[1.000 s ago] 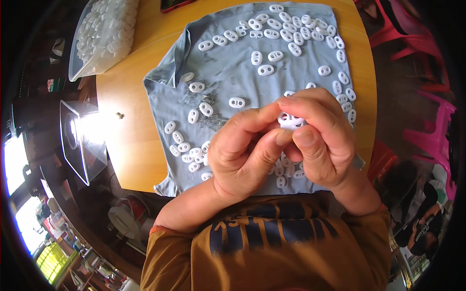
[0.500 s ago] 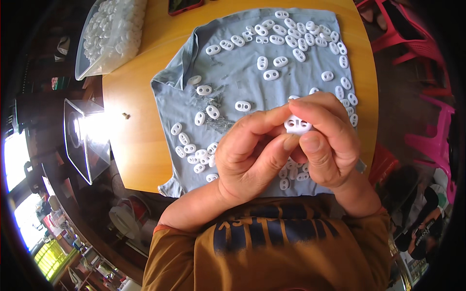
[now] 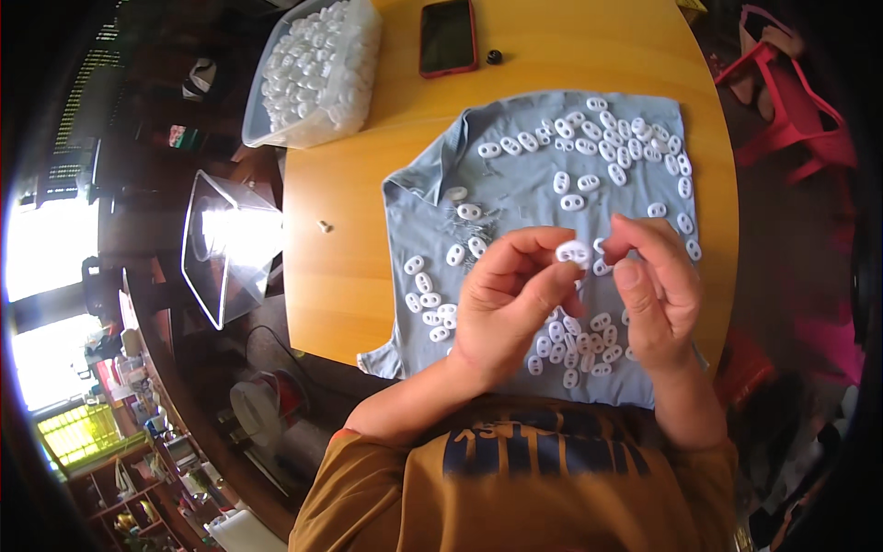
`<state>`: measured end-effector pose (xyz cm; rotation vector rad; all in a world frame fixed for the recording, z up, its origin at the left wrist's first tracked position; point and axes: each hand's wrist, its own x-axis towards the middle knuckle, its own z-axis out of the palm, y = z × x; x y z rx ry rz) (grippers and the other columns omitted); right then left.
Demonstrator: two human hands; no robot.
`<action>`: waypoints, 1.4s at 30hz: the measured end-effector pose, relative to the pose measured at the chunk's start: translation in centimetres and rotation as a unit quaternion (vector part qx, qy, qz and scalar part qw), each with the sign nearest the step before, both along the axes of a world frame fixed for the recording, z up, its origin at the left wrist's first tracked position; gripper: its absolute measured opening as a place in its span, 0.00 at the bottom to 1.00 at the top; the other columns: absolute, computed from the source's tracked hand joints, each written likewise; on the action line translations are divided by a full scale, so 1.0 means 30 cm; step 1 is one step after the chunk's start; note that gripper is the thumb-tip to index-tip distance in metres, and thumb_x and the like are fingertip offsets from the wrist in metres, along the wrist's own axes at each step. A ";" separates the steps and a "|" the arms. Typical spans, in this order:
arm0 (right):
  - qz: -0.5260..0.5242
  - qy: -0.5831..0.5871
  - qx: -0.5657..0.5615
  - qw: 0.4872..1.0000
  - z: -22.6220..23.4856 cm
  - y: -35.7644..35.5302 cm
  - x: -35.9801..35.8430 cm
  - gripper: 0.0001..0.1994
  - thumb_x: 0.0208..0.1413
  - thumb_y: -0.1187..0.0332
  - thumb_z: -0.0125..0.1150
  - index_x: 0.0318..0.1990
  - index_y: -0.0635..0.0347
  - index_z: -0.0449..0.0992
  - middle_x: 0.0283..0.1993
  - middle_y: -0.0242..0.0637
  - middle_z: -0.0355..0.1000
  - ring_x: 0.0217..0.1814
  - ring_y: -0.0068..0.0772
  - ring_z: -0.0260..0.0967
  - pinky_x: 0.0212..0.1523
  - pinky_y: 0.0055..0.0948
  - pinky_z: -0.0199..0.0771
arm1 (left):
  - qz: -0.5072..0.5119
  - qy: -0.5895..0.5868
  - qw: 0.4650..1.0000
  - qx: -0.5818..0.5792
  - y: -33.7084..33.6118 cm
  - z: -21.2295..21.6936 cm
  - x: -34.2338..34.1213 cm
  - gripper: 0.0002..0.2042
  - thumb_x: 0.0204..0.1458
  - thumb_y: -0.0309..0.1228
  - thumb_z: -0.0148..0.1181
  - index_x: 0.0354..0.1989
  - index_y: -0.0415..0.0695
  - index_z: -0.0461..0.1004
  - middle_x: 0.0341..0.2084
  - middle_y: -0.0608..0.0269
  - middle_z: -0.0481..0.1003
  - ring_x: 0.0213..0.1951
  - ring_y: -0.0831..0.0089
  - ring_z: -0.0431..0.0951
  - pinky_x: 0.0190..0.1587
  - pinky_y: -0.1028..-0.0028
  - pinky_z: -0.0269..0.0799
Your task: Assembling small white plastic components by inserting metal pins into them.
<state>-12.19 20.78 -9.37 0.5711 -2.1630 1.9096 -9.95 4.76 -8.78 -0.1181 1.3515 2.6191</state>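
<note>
Brown shirt (image 3: 501, 515) worn, at six o'clock in view. Dark blue print (image 3: 552, 453) of tall bars lies toward the shirt's twelve o'clock. Left sleeve (image 3: 354, 474), at its nine o'clock, carries a reddish-orange edge. Forearms are bare.

"Where does your camera sit?"
"On my head, facing down past my T-shirt (image 3: 533, 511) onto the tabletop (image 3: 322, 285), its fisheye view close over my left hand (image 3: 504, 308) and my right hand (image 3: 660, 299)."
</note>
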 end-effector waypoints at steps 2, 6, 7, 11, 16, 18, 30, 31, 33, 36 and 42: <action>-0.025 -0.032 -0.017 0.999 0.003 0.011 0.004 0.12 0.54 0.76 0.52 0.46 0.67 0.71 0.35 0.37 0.68 0.35 0.25 0.65 0.38 0.20 0.64 | 0.042 -0.015 0.999 -0.007 -0.030 0.031 -0.007 0.12 0.52 0.19 0.53 0.45 0.36 0.68 0.32 0.59 0.73 0.26 0.76 0.73 0.29 0.78 0.71; -0.036 -0.057 -0.064 0.996 -0.010 0.032 -0.003 0.11 0.56 0.76 0.51 0.46 0.68 0.71 0.36 0.35 0.67 0.36 0.22 0.64 0.38 0.18 0.63 | 0.103 -0.024 0.990 -0.093 -0.160 0.122 -0.093 0.10 0.51 0.25 0.55 0.42 0.38 0.70 0.30 0.60 0.72 0.24 0.77 0.70 0.28 0.80 0.67; -0.046 -0.067 -0.088 0.993 -0.017 0.034 -0.007 0.11 0.56 0.76 0.51 0.46 0.68 0.71 0.36 0.35 0.67 0.36 0.20 0.64 0.37 0.17 0.63 | 0.161 -0.011 0.977 -0.141 -0.197 0.128 -0.143 0.10 0.52 0.27 0.54 0.40 0.37 0.70 0.29 0.60 0.72 0.22 0.78 0.68 0.28 0.81 0.65; -0.070 -0.092 -0.151 0.982 -0.001 0.041 -0.018 0.10 0.58 0.73 0.49 0.45 0.67 0.71 0.35 0.32 0.67 0.34 0.18 0.63 0.37 0.18 0.64 | 0.218 0.141 0.951 -0.167 -0.521 0.174 -0.429 0.07 0.52 0.23 0.52 0.36 0.33 0.70 0.29 0.57 0.74 0.24 0.80 0.68 0.28 0.84 0.64; -0.128 -0.141 -0.241 0.952 0.001 0.063 -0.053 0.12 0.57 0.68 0.53 0.44 0.66 0.73 0.29 0.31 0.69 0.32 0.18 0.62 0.37 0.18 0.63 | 0.257 0.112 0.935 -0.215 -0.573 0.149 -0.500 0.11 0.51 0.23 0.53 0.42 0.34 0.68 0.34 0.52 0.75 0.29 0.72 0.73 0.34 0.77 0.69; -0.137 -0.150 -0.269 0.941 -0.004 0.085 -0.068 0.12 0.56 0.68 0.53 0.44 0.66 0.73 0.29 0.30 0.69 0.31 0.18 0.62 0.36 0.17 0.63 | 0.173 0.137 0.941 -0.257 -0.403 0.140 -0.384 0.13 0.53 0.24 0.52 0.46 0.32 0.68 0.34 0.52 0.75 0.28 0.74 0.73 0.33 0.79 0.68; -0.142 -0.150 -0.354 0.912 -0.023 0.129 -0.080 0.12 0.55 0.68 0.54 0.42 0.67 0.74 0.28 0.32 0.70 0.27 0.19 0.61 0.31 0.16 0.60 | -0.079 0.454 0.654 -0.600 -0.001 0.009 -0.195 0.12 0.39 0.21 0.62 0.35 0.43 0.75 0.24 0.63 0.73 0.25 0.65 0.73 0.28 0.71 0.68; -0.146 -0.151 -0.334 0.919 -0.019 0.140 -0.075 0.12 0.56 0.69 0.51 0.44 0.68 0.73 0.29 0.32 0.68 0.28 0.21 0.60 0.32 0.19 0.60 | -0.092 0.466 0.644 -0.599 0.017 0.009 -0.180 0.12 0.38 0.21 0.63 0.35 0.43 0.75 0.24 0.63 0.73 0.25 0.66 0.73 0.28 0.71 0.68; -0.150 -0.154 -0.315 0.925 -0.014 0.143 -0.077 0.13 0.57 0.70 0.48 0.46 0.68 0.72 0.29 0.31 0.66 0.29 0.22 0.59 0.34 0.22 0.60 | -0.130 0.490 0.634 -0.584 0.025 0.016 -0.153 0.15 0.34 0.20 0.64 0.36 0.41 0.75 0.24 0.63 0.72 0.24 0.68 0.73 0.26 0.71 0.67; -0.162 -0.167 -0.283 0.931 -0.012 0.139 -0.077 0.13 0.57 0.70 0.47 0.46 0.69 0.71 0.29 0.32 0.66 0.29 0.22 0.59 0.34 0.22 0.61 | -0.167 0.456 0.717 -0.500 0.024 0.107 -0.075 0.06 0.40 0.18 0.61 0.30 0.36 0.74 0.22 0.59 0.72 0.21 0.66 0.70 0.23 0.70 0.66; -0.146 -0.160 -0.292 0.931 -0.018 0.142 -0.073 0.14 0.58 0.71 0.46 0.47 0.70 0.70 0.29 0.32 0.66 0.29 0.22 0.59 0.34 0.23 0.61 | -0.120 0.455 0.775 -0.422 0.123 0.297 -0.007 0.07 0.37 0.26 0.61 0.28 0.46 0.78 0.24 0.68 0.73 0.20 0.77 0.70 0.22 0.77 0.64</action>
